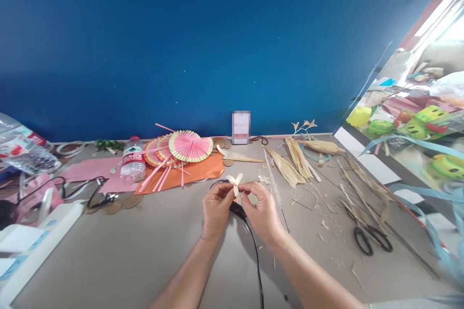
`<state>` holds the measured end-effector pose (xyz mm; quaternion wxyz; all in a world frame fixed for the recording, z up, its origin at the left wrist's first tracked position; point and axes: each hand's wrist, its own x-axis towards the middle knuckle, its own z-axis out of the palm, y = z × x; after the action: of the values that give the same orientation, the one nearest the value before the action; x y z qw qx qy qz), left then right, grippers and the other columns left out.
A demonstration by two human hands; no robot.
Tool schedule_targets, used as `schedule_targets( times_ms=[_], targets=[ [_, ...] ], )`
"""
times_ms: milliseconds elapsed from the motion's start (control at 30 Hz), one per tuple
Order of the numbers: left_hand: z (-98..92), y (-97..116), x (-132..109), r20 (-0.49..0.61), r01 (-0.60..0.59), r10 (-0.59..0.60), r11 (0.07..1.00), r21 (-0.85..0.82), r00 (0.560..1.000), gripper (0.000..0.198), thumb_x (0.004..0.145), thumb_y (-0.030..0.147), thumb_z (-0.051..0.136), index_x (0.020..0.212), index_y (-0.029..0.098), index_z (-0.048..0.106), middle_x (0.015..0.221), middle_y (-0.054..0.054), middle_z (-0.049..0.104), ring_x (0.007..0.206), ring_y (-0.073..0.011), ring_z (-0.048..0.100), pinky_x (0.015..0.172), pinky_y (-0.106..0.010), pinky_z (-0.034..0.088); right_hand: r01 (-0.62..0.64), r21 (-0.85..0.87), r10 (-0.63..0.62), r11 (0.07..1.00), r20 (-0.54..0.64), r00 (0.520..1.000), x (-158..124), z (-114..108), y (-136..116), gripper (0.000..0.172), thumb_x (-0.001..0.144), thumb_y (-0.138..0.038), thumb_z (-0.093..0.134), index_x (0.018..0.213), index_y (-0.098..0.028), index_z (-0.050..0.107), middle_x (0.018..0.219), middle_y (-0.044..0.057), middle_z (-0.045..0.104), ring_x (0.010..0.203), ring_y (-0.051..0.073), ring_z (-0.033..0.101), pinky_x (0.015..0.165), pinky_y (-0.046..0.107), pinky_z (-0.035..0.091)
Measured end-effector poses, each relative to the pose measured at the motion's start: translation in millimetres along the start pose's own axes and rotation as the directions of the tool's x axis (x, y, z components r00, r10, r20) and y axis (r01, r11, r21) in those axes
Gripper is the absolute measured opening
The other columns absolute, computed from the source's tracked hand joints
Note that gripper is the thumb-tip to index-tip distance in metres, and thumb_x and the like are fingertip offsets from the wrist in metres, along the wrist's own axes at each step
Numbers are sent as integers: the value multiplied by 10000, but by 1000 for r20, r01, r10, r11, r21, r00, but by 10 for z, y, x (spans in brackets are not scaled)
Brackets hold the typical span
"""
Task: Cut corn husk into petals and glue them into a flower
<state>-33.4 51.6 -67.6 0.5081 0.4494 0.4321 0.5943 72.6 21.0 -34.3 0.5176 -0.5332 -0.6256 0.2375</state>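
Observation:
Between my two hands, near the middle of the table, is a small pale flower of dried husk (235,181) with a few petals spread upward. My left hand (219,203) pinches its left side between thumb and fingertips. From the other side, the fingertips of my right hand (260,206) are pinched against it too. Just beneath lies a black tool with a cable (238,210), partly hidden by my hands. Dried corn husks (286,166) are spread to the right, with black-handled scissors (369,239) farther out among scraps.
Pink and green paper fans (190,146) lie on orange paper (206,169) at the back left, near a plastic bottle (133,159). A white power strip (47,246) sits at the left. Against the blue wall stands a small card (241,127). Husk flowers on blue stems (304,125) are right of it.

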Motion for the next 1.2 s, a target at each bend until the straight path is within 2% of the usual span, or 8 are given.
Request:
schedule_targets(
  times_ms=[200,433,867,967,1200],
  targets=[
    [3,10,16,13,-5,5,998,64,1000,139,626,248,664,678,128,617,630,-8,601,516,-94,519,507,-213,432,-52,4,52,999,7,999,10,-8,6,176,740,-140,475,802,-202,628,737,15,613,700,151,545,674,269,430],
    [-2,-13,31,52,2,-7,996,88,999,142,617,253,668,668,132,615,641,-9,600,533,-97,516,496,-207,434,-225,61,224,972,29,974,27,1,53,160,738,-227,514,794,-157,645,696,27,639,656,148,558,613,253,423],
    [4,3,38,101,28,-33,999,45,994,139,603,235,677,647,134,592,607,12,540,526,-87,488,499,-201,419,-161,63,161,985,10,987,26,-33,50,106,722,-236,546,725,-183,637,699,21,655,663,152,571,628,254,433],
    [-9,-14,36,108,-13,8,999,53,994,108,611,222,666,638,136,607,629,5,546,541,-93,493,509,-207,411,-145,63,145,987,16,989,16,-34,59,101,722,-221,539,729,-182,632,708,20,650,673,151,568,641,256,432],
    [-41,-10,-13,95,-203,189,964,170,977,26,654,184,632,642,162,625,670,-10,582,657,-136,547,606,-244,423,-114,83,114,990,5,993,-14,-28,47,86,728,-203,526,729,-182,609,714,18,627,693,151,564,668,260,433]
  ],
)
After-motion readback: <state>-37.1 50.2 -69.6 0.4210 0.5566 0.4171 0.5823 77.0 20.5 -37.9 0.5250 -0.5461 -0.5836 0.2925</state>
